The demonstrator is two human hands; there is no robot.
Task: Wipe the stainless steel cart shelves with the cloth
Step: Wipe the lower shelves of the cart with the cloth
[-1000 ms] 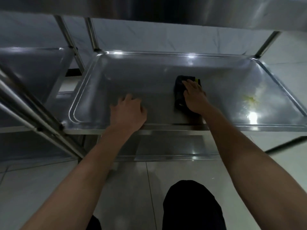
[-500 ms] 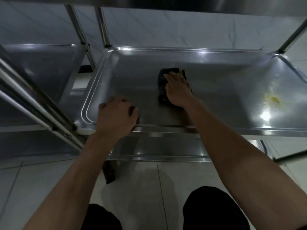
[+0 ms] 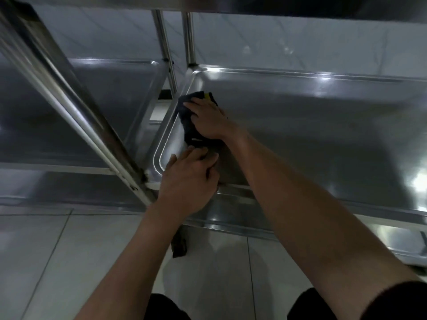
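Note:
A dark cloth [image 3: 187, 121] with a yellow edge lies at the left end of the middle steel cart shelf [image 3: 323, 125], close to its raised rim. My right hand [image 3: 208, 118] presses flat on the cloth with its fingers stretched toward the far left corner. My left hand [image 3: 188, 179] rests on the shelf's near left corner, its fingers lying over the front rim just short of the cloth. Part of the cloth is hidden under my right palm.
A second steel cart's shelf [image 3: 99, 107] stands close on the left, with upright posts [image 3: 161, 40] between the two. A slanted steel bar [image 3: 76, 105] crosses in front at left. The upper shelf overhangs at the top. A lower shelf [image 3: 233, 218] and tiled floor lie below.
My right hand has slid the cloth leftward from the shelf's middle to its left end. My left hand shifted to the near left corner. The view swung left.

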